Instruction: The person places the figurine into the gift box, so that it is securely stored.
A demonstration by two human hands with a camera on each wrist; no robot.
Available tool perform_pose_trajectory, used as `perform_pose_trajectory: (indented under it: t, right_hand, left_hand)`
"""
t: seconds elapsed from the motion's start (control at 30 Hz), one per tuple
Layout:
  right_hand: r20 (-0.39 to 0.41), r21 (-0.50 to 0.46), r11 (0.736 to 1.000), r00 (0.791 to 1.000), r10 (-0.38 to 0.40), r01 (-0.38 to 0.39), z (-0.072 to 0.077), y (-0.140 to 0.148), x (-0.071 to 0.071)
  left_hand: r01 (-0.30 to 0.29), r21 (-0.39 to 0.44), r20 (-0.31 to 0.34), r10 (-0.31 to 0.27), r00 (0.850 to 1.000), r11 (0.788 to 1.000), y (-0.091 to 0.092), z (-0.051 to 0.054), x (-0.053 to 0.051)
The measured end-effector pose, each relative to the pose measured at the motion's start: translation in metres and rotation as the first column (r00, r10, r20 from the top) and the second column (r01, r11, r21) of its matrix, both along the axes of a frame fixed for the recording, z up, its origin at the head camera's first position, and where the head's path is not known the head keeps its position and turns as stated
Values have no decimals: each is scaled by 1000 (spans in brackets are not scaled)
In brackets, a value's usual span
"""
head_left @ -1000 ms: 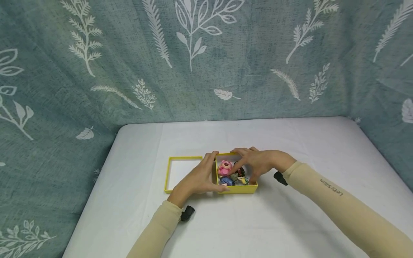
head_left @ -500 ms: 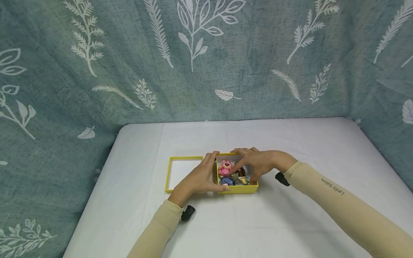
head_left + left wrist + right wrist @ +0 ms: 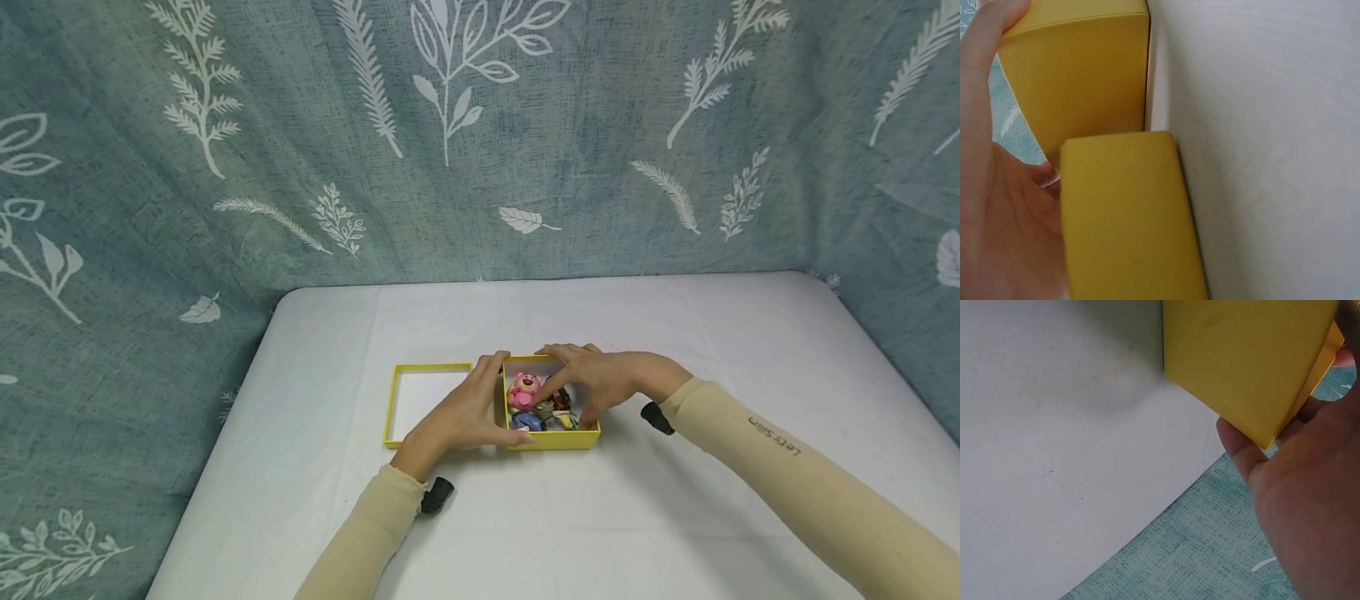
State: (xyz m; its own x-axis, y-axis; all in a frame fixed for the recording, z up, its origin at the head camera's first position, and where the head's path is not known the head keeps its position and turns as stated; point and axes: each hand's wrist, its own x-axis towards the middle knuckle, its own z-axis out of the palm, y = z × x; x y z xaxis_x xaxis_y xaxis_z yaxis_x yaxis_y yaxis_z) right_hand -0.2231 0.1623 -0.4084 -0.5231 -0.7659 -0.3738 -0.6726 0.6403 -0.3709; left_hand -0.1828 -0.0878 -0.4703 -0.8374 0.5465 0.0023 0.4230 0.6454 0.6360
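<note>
An uncovered yellow box [image 3: 553,442] stands on the table, with several small toy figures inside. A pink bear figure [image 3: 523,392] sits at the back left; a blue figure [image 3: 529,421] lies in front of it. My left hand [image 3: 461,412] holds the box's left end, thumb along the near wall and fingers at the far corner. My right hand [image 3: 600,379] spreads over the right side: forefinger and thumb dip inside among the figures, other fingers reach past the far rim. In the right wrist view, fingertips [image 3: 1238,440] show against the yellow wall.
A yellow-rimmed lid [image 3: 392,408], white inside, lies on the table left of the box, partly behind my left hand. The white table [image 3: 645,517] ends at a green leaf-print curtain [image 3: 480,208] at the back and sides.
</note>
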Motion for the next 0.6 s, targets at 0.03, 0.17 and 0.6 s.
perform_pose_trajectory:
  t: [0.03,0.17,0.6]
  right_hand:
    - [7,6,1000,1000,-5,5,0,0,0]
    - [17,12,1000,1000,-6,6,1,0,-1]
    - [48,51,998,998,-43,41,5,-3,0]
  left_hand:
    - [0,-2,-1,0,1000,1000,0,0,0]
    - [-1,-6,-3,1,1000,1000,0,0,0]
    - [5,5,-7,-5,1000,1000,-1,-1,0]
